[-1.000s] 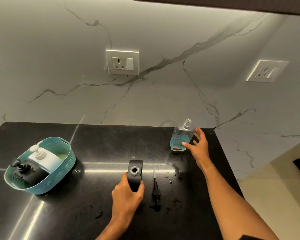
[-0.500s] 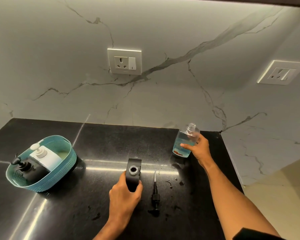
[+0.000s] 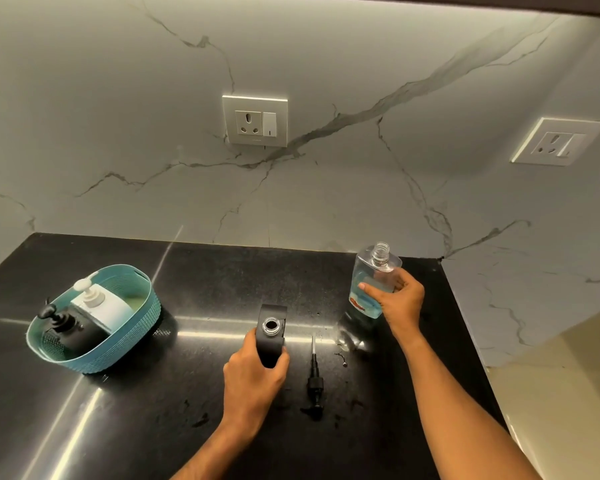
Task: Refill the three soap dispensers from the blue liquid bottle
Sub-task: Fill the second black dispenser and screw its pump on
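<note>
On a black stone counter (image 3: 194,282) backed by a veined marble wall (image 3: 326,188), a teal woven basket (image 3: 142,317) sits at the left, holding a white soap dispenser (image 3: 101,304) and a black soap dispenser (image 3: 73,332), both with their pumps on. Two wall sockets are set in the marble, one wall socket (image 3: 255,121) above the middle of the counter, the other wall socket (image 3: 558,142) off to the right. A black pump head (image 3: 315,379) with its dip tube lies flat on the counter just beside the open dispenser, between the person's two arms, amid a few dark drops. The left hand (image 3: 253,372) wraps around the near side of a third, open black dispenser (image 3: 272,332), which stands upright near the counter's centre, its round neck uncovered. The right hand (image 3: 399,301) grips the blue liquid bottle (image 3: 373,282) toward the counter's right rear; it is clear, uncapped with a threaded neck, tilted slightly, carrying a red mark low on its face, with blue liquid filling its lower part. Whether its base touches the counter cannot be told.
</note>
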The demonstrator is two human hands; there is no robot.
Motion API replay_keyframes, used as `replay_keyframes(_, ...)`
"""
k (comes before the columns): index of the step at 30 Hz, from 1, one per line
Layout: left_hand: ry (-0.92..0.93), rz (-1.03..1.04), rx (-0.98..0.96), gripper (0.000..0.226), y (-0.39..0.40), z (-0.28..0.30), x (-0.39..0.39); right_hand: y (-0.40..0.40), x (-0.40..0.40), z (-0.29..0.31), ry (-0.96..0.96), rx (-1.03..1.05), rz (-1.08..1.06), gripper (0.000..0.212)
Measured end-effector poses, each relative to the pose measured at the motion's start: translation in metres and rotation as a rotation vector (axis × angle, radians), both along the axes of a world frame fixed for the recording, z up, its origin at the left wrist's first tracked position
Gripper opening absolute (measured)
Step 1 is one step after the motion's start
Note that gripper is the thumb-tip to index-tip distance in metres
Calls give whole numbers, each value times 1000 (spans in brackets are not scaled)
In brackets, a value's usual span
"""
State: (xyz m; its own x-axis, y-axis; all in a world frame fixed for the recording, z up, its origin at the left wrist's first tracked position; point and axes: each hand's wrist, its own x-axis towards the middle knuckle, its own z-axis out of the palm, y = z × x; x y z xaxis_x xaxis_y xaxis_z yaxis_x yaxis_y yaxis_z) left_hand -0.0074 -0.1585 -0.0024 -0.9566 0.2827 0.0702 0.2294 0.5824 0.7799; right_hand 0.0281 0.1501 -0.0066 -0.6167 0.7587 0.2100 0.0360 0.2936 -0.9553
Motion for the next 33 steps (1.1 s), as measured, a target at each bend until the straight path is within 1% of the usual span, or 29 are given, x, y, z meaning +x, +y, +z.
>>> replay_keyframes(6,24,17,-6,38,-7,11,4,-34,11,25,108,114,9,55)
replay_keyframes(11,46,-17,22,40,-16,14,9,-72,22,45,182,205,31,62)
replay_keyframes(14,46,-14,25,36,-20,20,12,-90,30,46,147,301,41,66)
replay_keyframes(18,64,-22,54,30,-26,27,15,-113,41,42,54,498,-23,66)
replay_keyframes(27,103,-66,66,32,-36,37,17,-154,56,47,9,740,-52,56)
replay_keyframes(33,99,-100,65,33,-42,40,14,-162,56,51,-45,883,-51,63)
